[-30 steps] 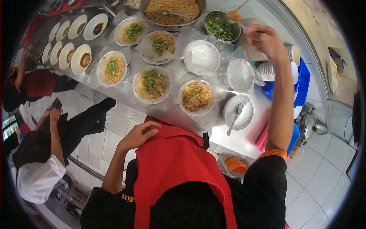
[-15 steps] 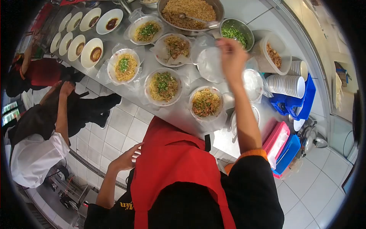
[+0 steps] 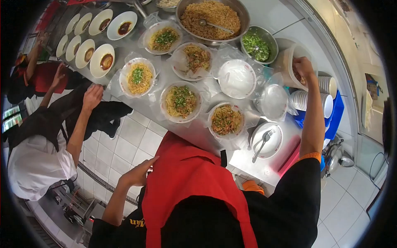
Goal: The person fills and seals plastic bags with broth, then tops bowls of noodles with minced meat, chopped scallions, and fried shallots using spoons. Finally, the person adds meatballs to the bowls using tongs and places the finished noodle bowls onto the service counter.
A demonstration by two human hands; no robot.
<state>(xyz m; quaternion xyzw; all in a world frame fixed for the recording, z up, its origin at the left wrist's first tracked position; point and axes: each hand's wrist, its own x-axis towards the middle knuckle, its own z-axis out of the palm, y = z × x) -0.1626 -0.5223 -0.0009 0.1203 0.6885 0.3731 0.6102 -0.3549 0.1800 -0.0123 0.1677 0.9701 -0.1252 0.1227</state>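
My right hand [image 3: 304, 68] reaches into a clear plastic tub [image 3: 284, 62] of brown bits, its fingers bunched; what they hold is hidden. Beside my red apron [image 3: 186, 177], my left hand [image 3: 138, 172] hangs with its fingers extended, holding nothing. Several noodle bowls topped with chopped greens stand on the steel counter, the nearest [image 3: 226, 120] in front of the apron. Two plastic-lined bowls [image 3: 237, 78] [image 3: 273, 102] hold no food. A fork and spoon [image 3: 263, 144] lie in another bowl [image 3: 273, 146]. Chopped greens [image 3: 255, 46] fill a metal bowl left of the tub.
A large metal pan [image 3: 244, 25] of brown minced food holds a ladle [image 3: 215, 25]. Several sauce bowls [image 3: 102, 60] line the counter's left. Stacked cups [image 3: 300, 100] stand by a blue tray [image 3: 334, 118]. Two co-workers [image 3: 41, 165] [image 3: 47, 78] are at the left.
My right hand moved from above the lined bowls rightward into the plastic tub. My left hand stayed beside the apron. The nearer co-worker's hand moved toward the counter.
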